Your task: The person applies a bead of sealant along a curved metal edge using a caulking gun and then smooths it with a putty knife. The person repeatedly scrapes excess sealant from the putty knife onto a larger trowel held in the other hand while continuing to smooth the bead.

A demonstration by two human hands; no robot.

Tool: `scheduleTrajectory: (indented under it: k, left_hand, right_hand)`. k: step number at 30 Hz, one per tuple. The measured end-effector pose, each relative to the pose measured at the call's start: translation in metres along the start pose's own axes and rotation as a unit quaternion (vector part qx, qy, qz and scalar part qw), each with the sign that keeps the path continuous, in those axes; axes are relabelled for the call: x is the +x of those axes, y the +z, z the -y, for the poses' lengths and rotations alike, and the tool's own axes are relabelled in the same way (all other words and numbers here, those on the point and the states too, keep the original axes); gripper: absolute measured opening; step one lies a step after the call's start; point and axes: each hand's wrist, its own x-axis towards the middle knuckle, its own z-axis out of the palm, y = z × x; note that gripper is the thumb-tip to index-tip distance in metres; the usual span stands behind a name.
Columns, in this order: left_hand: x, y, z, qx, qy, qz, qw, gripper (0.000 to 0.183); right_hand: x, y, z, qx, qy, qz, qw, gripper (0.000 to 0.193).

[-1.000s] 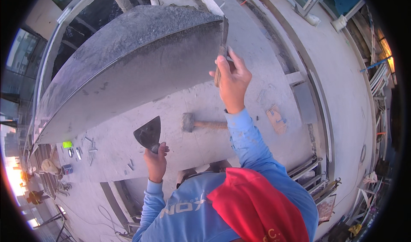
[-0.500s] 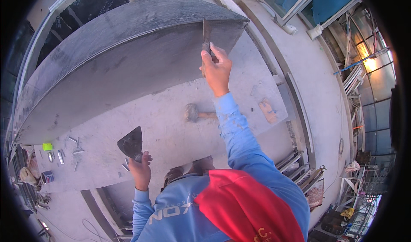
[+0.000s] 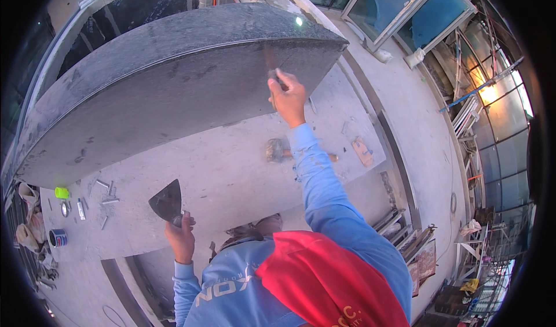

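My left hand is closed around the handle of a wide putty knife, its dark fan-shaped blade tilted up and to the left, apart from other things. My right hand reaches far forward, fingers closed on a narrow flat-bladed tool that is smeared by motion. The tool overlaps the upright face of a long, curved grey slab piece near its right end; whether it touches cannot be told. Under my right forearm a mallet lies on the pale work surface, its wooden handle partly hidden.
Several small metal pieces, a yellow-green roll and a dark blue can lie at the left. A tan block is at the right. Beyond stand framed glass panels; stacked metal bars lie at lower right.
The narrow tool in my right hand has moved and is now blurred near the slab's face. My left hand and the putty knife have shifted slightly left and down. The view has shifted slightly.
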Motion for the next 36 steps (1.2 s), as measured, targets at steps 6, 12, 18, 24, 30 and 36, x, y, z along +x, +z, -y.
scheduleTrajectory:
  k: [6,12,18,24,30,36]
  left_hand:
    - [-0.002,-0.022,-0.001,0.023,0.013,-0.002,1.0,0.022]
    - [-0.006,-0.02,-0.012,0.043,0.023,0.011,0.999,0.022]
    - [-0.005,0.004,-0.038,0.056,0.029,0.005,0.998,0.022]
    - [-0.01,0.044,-0.064,0.105,0.011,-0.013,0.994,0.022]
    - [-0.008,0.101,-0.079,0.102,-0.003,0.019,0.995,0.023]
    - [-0.01,0.144,-0.088,0.094,-0.007,0.02,0.995,0.021]
  right_hand:
    - [-0.021,-0.032,-0.005,0.06,-0.014,0.017,0.998,0.039]
    - [0.008,-0.114,-0.022,0.141,0.022,-0.073,0.987,0.04]
    - [0.067,-0.174,-0.058,0.015,-0.006,-0.007,1.0,0.041]
    - [0.123,-0.229,-0.09,-0.069,-0.035,0.048,0.996,0.045]
    - [0.149,-0.226,-0.072,-0.174,-0.037,0.108,0.978,0.047]
    - [0.131,-0.16,-0.043,-0.181,-0.175,0.107,0.962,0.037]
